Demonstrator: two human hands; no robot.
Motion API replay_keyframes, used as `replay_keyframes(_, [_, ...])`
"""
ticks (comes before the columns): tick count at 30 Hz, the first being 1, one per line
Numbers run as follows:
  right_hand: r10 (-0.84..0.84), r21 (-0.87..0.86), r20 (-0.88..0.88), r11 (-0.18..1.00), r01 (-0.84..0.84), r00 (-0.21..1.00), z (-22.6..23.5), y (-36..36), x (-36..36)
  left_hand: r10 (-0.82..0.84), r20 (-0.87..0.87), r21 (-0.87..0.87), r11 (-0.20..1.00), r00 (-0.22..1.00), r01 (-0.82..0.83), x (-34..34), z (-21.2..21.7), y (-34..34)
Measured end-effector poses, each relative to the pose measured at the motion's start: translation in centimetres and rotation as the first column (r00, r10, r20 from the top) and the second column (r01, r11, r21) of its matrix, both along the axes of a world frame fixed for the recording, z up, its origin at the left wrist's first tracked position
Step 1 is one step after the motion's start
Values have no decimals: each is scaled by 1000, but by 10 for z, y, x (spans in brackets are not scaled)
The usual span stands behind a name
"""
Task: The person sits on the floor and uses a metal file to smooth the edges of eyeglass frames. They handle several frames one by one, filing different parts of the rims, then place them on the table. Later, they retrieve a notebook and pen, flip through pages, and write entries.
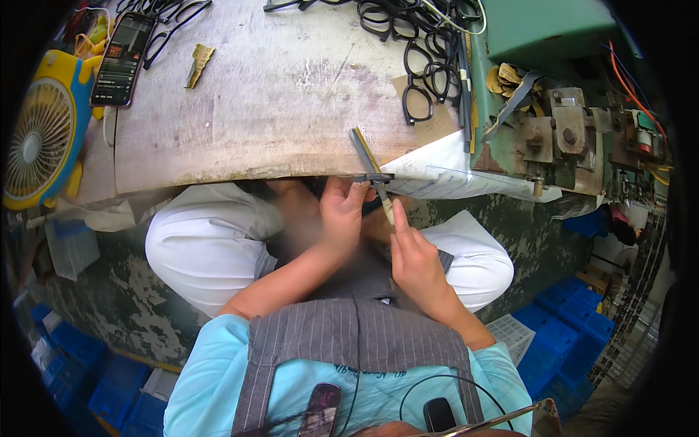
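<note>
At the table's front edge, my right hand (pixel 419 258) is closed around the pale wrapped handle of a long, flat file (pixel 366 155), its index finger stretched along the handle. The blade points up and away, over the worn wooden table (pixel 255 95). My left hand (pixel 344 211) is pinched on a small black eyeglass frame (pixel 375 177), seen almost edge-on. This frame lies across the file where the two meet; its lower part is hidden by my fingers. Both hands are just in front of the table edge, above my lap.
Black eyeglass frames (pixel 417 102) pile up at the back right, beside a green machine (pixel 553 36) with metal clamps. A phone (pixel 124 58) and a yellow-blue fan (pixel 44 138) stand at the left. White sheeting (pixel 444 175) hangs over the edge; blue crates (pixel 561 328) sit on the floor.
</note>
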State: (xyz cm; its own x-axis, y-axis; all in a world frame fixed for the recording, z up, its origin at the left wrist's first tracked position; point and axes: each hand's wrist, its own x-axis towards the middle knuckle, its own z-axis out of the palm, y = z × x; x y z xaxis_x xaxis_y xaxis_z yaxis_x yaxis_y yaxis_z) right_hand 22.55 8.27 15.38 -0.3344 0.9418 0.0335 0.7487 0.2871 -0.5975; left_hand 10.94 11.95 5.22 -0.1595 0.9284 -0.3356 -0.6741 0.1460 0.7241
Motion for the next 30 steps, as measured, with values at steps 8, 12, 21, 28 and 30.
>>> replay_keyframes(8, [-53,32,99,998,50,994,5,23,-4,-14,-38,-49,999,999,12,-1,1,1])
replay_keyframes(12, [-64,-145,140,986,85,988,21,0,-2,15,-23,-46,999,1000,-16,1,1,1])
replay_keyframes(21, [-39,63,213,998,26,976,-7,15,3,62,10,7,998,998,-62,4,-7,5])
replay_keyframes(28, [-44,123,180,992,22,983,-2,-4,-7,49,-8,35,998,999,-49,5,-8,4])
replay_keyframes(30, [-41,107,240,994,16,970,-10,5,-11,31,19,53,998,999,-32,4,-9,5])
